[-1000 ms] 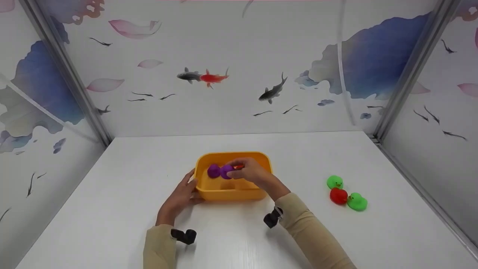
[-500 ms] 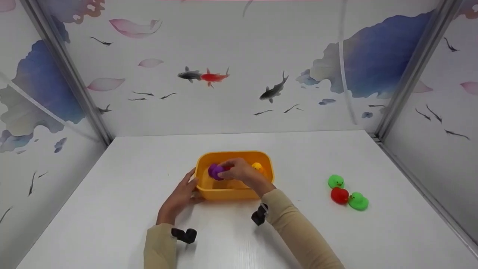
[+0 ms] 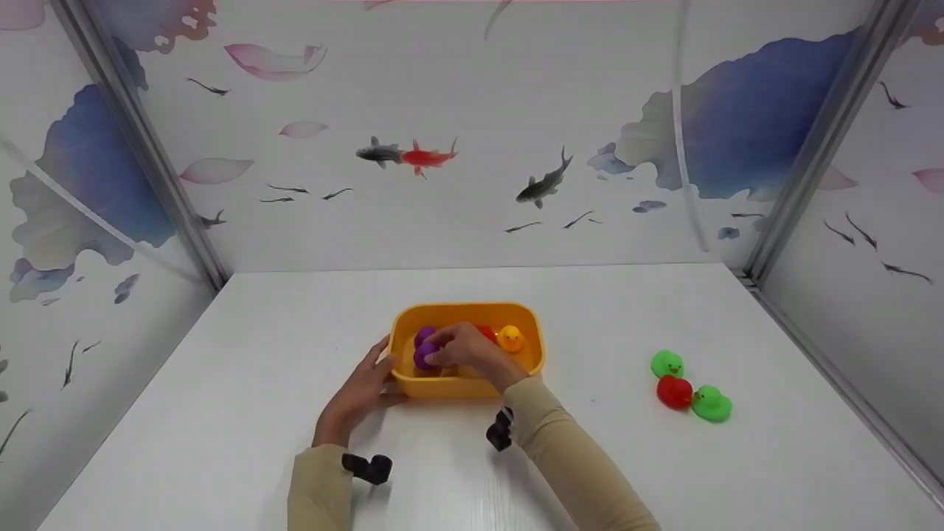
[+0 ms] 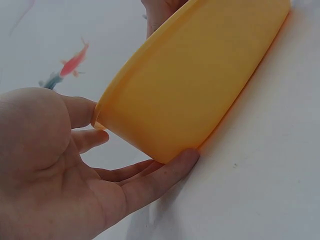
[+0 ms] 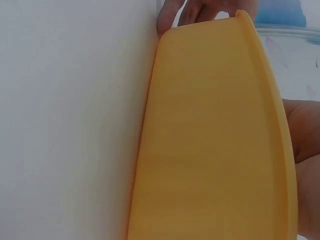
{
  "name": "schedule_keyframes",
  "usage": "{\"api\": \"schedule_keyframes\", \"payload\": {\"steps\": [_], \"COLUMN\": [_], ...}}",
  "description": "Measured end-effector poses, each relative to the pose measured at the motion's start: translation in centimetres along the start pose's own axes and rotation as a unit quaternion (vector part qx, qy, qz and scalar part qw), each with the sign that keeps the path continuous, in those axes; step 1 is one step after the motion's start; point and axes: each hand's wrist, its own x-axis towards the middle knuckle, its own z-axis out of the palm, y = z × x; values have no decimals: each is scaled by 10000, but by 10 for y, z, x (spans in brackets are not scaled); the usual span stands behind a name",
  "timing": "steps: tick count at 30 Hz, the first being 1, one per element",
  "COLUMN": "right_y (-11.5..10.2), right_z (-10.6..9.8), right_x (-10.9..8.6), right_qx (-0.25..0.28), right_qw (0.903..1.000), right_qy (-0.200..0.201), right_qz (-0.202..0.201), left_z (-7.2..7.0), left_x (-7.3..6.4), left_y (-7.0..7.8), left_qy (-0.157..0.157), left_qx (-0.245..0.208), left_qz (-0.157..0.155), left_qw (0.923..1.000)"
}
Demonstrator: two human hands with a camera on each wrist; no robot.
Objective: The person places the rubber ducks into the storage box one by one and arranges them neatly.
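My right hand (image 3: 461, 346) reaches into a yellow plastic box (image 3: 472, 388) and pinches a purple rubber duck (image 3: 424, 358) near the box's left end. Just behind it sits a second purple duck (image 3: 425, 335). A red duck (image 3: 487, 333), partly hidden by the right hand, and a yellow duck (image 3: 510, 338) are at the right inside the box. My left hand (image 3: 361, 387) grips the box's left end. In the left wrist view, its fingers (image 4: 160, 182) span that end from the rim down to the base.
On the white table (image 3: 590, 457), to the right of the box, a far green duck (image 3: 667, 364), a red duck (image 3: 674, 392) and a near green duck (image 3: 712, 403) lie close together. Printed panels (image 3: 472, 88) with metal corner posts enclose the table at the back and sides.
My right hand has carried the purple duck leftward, then slightly nearer, inside the box. The yellow duck has come into view behind it. My left hand keeps its place on the box.
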Motion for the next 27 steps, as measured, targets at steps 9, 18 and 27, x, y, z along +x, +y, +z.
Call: {"api": "schedule_keyframes", "payload": {"steps": [9,18,27], "right_y": [-3,-7,-6], "right_z": [6,11,11], "right_x": [0,-3,0], "right_qx": [-218,-289,-398], "right_qw": [9997,9995,9992], "right_qy": [-36,11,0], "right_qz": [139,144,2], "left_z": [1,1,-1], "left_x": [0,1,-1], "left_y": [-1,-2,1], "left_qy": [29,-15,-52], "left_qx": [129,91,69], "left_qz": [-39,-34,48], "left_qw": [9999,10000,10000]}}
